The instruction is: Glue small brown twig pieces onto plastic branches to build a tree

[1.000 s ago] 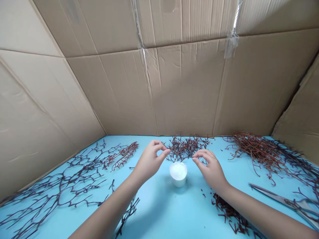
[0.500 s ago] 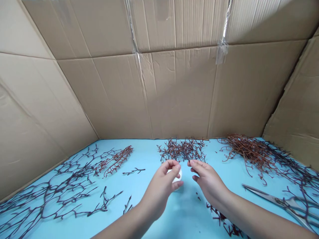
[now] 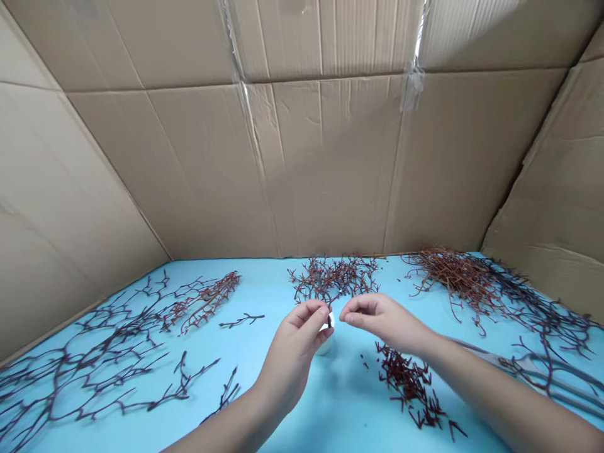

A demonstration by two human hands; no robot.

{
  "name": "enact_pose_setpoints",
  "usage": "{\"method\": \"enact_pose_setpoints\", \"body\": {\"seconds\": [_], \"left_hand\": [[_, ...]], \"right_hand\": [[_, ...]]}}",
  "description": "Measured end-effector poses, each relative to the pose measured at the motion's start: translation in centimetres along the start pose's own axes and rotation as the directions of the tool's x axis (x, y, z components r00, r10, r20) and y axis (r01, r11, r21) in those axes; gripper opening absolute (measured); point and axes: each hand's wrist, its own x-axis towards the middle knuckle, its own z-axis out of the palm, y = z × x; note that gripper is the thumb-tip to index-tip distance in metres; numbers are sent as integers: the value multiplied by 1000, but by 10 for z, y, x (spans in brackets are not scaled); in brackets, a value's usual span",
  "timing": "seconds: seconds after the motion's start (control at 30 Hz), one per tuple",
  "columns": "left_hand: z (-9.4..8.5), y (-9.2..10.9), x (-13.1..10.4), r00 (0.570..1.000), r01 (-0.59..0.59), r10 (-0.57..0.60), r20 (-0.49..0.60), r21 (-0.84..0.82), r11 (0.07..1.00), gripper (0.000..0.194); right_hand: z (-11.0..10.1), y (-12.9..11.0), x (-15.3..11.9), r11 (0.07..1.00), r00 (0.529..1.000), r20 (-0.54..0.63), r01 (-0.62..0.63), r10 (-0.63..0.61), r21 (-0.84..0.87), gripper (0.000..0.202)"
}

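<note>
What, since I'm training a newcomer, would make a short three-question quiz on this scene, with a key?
1. What does the left hand pinch?
2. True or false: the right forearm hides part of the scissors.
3. What partly covers the white object?
A) the scissors
B) the left hand
C) the right forearm

Key:
1. A dark twig.
2. True.
3. B.
</note>
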Motion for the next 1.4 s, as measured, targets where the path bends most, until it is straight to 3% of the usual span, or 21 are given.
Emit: {"method": "enact_pose_setpoints", "body": {"seconds": [0.07,0.1,0.17,0.27,0.4,0.73,0.83,0.93,1.0,1.4], "left_hand": [[-1,1,0,1000,-14,14,-4,42,999,14],[-2,1,1,1000,-11,12,-4,53,999,15],[-3,2,3,1000,12,-12,2,59,998,17],[-3,1,5,999,43,-43,4,50,998,19],[-3,1,6,998,57,-58,12,66,996,21],[0,2,2,996,59,-66,63,109,992,16],[-1,1,2,997,29,-39,68,135,990,14],[-1,2,2,998,9,-16,54,138,990,13],[-1,1,2,999,6,-13,51,147,989,13],[-2,0,2,997,-48,32,76,220,974,13]], "right_hand": [[-21,9,1,920,999,35,25,-12,-392,19],[-30,14,1,886,999,46,13,9,-464,19],[-40,24,-1,834,992,113,13,59,-551,15],[-38,35,-5,797,971,215,50,102,-602,17],[-28,40,-8,744,974,213,87,76,-663,8],[-24,19,-8,733,988,120,155,-101,-663,16],[-22,7,-8,805,975,-49,150,-217,-573,16],[-20,-2,-10,881,924,-242,165,-295,-443,12],[-18,-5,-12,898,897,-308,178,-316,-402,11],[-11,-11,-17,912,892,-322,196,-319,-360,13]]}}
